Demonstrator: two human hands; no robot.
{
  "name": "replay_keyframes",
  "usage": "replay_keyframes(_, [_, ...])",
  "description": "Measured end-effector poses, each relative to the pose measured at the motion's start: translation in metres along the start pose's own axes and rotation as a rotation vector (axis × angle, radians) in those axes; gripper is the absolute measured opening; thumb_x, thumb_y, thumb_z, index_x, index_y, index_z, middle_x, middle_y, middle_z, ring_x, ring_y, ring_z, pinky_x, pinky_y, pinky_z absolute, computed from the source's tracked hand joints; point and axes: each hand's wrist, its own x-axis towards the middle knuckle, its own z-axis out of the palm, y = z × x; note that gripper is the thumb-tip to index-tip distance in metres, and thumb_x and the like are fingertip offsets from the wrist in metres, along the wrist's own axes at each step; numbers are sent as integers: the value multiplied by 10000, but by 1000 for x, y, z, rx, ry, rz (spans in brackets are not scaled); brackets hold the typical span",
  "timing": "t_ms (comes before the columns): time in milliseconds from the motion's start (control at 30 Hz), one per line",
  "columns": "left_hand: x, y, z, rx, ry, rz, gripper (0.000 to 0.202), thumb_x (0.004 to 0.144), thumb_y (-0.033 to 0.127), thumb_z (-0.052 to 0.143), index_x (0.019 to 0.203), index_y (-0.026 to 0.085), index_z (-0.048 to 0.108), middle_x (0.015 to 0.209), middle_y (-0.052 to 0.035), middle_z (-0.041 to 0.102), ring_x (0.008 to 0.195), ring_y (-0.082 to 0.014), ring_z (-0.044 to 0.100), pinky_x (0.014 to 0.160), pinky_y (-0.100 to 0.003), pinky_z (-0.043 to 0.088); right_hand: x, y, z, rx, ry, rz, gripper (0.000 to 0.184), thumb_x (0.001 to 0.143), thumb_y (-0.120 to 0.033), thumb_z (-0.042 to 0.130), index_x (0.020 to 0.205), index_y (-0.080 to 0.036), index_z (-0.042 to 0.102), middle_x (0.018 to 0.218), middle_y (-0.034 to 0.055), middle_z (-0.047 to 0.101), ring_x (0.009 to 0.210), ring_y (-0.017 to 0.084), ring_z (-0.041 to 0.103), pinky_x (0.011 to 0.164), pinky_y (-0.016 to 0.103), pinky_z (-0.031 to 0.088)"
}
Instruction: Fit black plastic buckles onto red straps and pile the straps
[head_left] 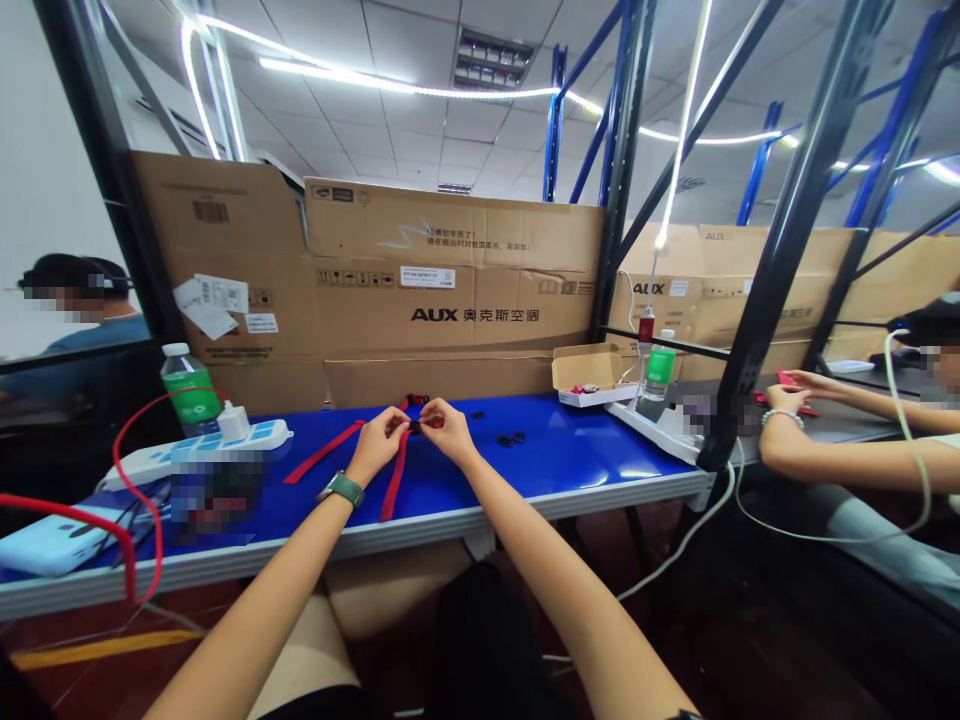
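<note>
Over the blue tabletop (555, 440) both hands meet at a red webbing strap (395, 480). My left hand (377, 440), with a green-banded watch on its wrist, pinches the strap near a small black piece (415, 427). From the other side, the fingers of my right hand (446, 428) close on that same black piece, whose exact kind is too small to tell. One strap end hangs toward the table's front edge; another red length (322, 452) stretches to the left. Just behind the fingers, a black buckle (415, 400) shows on red webbing.
Loose black rings (511, 439) lie right of my hands. An open small carton (589, 380) stands at the back right. Power strips (199, 452), a bottle (190, 390) and a red cable (124, 430) occupy the left. A co-worker's hands (787, 400) hold red material at right.
</note>
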Motion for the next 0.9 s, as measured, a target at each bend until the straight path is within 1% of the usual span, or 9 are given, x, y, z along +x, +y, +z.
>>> replay_keyframes(167, [0,1,-2,-115,-2,-44,226,845,390,621,882,173,671,864,-76,748,796,-220,707,754,-318,551,3,7,-1,135,16,141,269,702,-343,752,898,-199,637,803,25,729,761,207,734,721,311,594])
replay_keyframes(267, [-2,7,-5,-24,2,14,251,870,395,609,907,181,736,899,-76,774,818,-228,716,774,-325,549,4,13,-2,181,53,207,276,689,-361,760,880,-199,645,750,19,725,705,208,728,680,317,600])
replay_keyframes(400, [-5,14,-9,135,20,138,219,868,341,612,901,201,777,926,-64,784,853,-229,718,814,-325,542,3,14,-4,154,75,208,292,667,-362,783,881,-200,669,751,18,732,714,208,728,707,321,596])
replay_keyframes(533, [-6,16,-11,165,-2,124,214,873,313,593,921,205,771,859,-43,781,759,-205,714,716,-286,542,4,8,-2,287,16,277,380,676,-444,796,927,-183,682,752,26,725,705,196,719,733,338,596])
replay_keyframes(633, [-6,16,-9,187,11,91,201,877,333,591,891,200,741,806,-35,770,700,-189,708,670,-263,539,4,3,1,425,19,380,432,713,-503,786,966,-181,650,810,25,715,756,167,711,773,323,587])
replay_keyframes(700, [-6,15,-6,225,35,100,185,880,337,589,860,202,714,802,-36,765,717,-185,715,690,-257,543,3,2,3,458,19,485,431,741,-513,779,975,-190,618,803,2,686,727,136,686,729,281,573])
replay_keyframes(767, [-6,14,-3,260,27,120,161,878,326,585,857,211,695,805,-31,760,729,-182,718,697,-250,541,1,2,5,446,-27,574,406,770,-501,768,983,-200,597,737,-36,636,631,102,632,613,217,526])
replay_keyframes(833, [-6,13,0,277,-9,132,149,883,321,575,875,220,684,814,-24,758,723,-179,717,688,-245,534,-1,2,5,432,-82,607,367,790,-464,760,992,-208,591,678,-64,591,542,77,564,511,171,448])
replay_keyframes(900, [-6,14,0,288,-33,131,149,890,324,565,892,224,675,824,-21,753,708,-179,710,680,-248,525,-2,1,5,448,-104,602,350,789,-414,768,1010,-213,586,676,-71,590,519,72,552,489,165,428])
